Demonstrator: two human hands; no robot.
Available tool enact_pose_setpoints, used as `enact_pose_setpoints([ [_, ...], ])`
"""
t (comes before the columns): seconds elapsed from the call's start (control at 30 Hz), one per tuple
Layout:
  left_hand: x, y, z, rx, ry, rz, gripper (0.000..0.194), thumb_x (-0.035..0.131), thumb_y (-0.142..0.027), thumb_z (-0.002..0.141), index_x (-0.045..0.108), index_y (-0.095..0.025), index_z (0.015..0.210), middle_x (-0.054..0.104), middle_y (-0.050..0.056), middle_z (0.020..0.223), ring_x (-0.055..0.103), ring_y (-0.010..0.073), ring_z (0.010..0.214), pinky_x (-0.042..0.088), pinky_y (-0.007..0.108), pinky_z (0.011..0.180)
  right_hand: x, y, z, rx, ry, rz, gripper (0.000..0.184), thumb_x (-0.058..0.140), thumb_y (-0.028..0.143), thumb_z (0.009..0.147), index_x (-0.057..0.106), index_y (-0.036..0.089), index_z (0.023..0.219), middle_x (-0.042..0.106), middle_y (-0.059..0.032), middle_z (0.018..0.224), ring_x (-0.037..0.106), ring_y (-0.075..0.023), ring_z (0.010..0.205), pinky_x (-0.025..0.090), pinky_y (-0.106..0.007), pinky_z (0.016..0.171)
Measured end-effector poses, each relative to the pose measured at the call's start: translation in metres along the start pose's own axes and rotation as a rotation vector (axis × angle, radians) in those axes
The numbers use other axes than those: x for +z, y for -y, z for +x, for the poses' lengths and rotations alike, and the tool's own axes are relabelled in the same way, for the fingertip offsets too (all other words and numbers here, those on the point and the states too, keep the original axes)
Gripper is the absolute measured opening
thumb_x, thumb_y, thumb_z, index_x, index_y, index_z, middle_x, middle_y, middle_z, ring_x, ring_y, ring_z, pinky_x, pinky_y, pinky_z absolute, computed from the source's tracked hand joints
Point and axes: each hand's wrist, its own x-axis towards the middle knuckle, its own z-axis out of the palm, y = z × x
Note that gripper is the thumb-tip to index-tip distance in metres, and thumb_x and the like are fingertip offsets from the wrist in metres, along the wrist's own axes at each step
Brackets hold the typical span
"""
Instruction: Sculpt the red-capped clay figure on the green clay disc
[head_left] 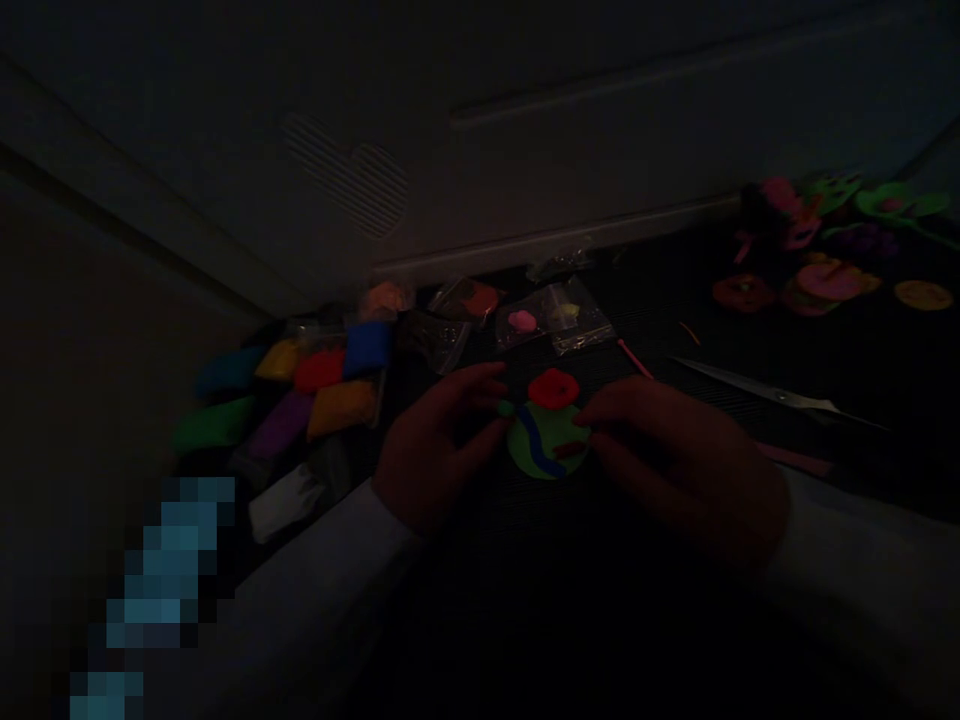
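Note:
A flat green clay disc (536,462) lies on the dark table between my hands. A wavy blue clay strip (534,436) runs across it, and a short dark red clay piece (572,449) sits at its right. Touching the top of the disc is a red clay shape (553,388) with a small dip. My left hand (442,440) is left of the disc, with a small green clay ball (505,408) between thumb and fingers. At the right edge, my right hand (682,460) has thumb and forefinger closed on the disc. The light is very dim.
Several coloured clay packs (345,408) are piled at the left. Clear bags (555,318) lie behind the disc. Right of them are a pink stick (635,359), open scissors (799,400) and a pink strip (795,459). Finished clay figures (829,285) stand at the back right, near the wall.

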Motion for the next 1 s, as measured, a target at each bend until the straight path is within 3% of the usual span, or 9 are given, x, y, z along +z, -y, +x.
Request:
enact_pose_setpoints([
  [0.4, 0.0018, -0.0007, 0.0006, -0.016, -0.014, 0.005, 0.045, 0.065, -0.019, 0.072, 0.052, -0.023, 0.115, 0.064, 0.003, 0.098, 0.062, 0.0153, 0.088, 0.050, 0.030, 0.084, 0.0004, 0.0005, -0.0001, 0.025, 0.047, -0.012, 0.019, 0.051, 0.011, 0.080, 0.057, 0.015, 0.097, 0.060, -0.0019, 0.094, 0.056, -0.0074, 0.085, 0.042, -0.018, 0.076],
  [1.0, 0.0022, -0.0017, 0.0001, -0.010, -0.009, 0.046, 0.042, 0.064, -0.019, 0.072, 0.054, -0.024, 0.113, 0.064, 0.003, 0.098, 0.062, 0.0162, 0.088, 0.051, 0.032, 0.084, -0.0001, 0.0001, 0.0011, 0.042, 0.076, -0.025, 0.018, 0.050, 0.013, 0.080, 0.057, 0.017, 0.097, 0.060, -0.0019, 0.093, 0.056, -0.0098, 0.083, 0.043, -0.022, 0.074],
])
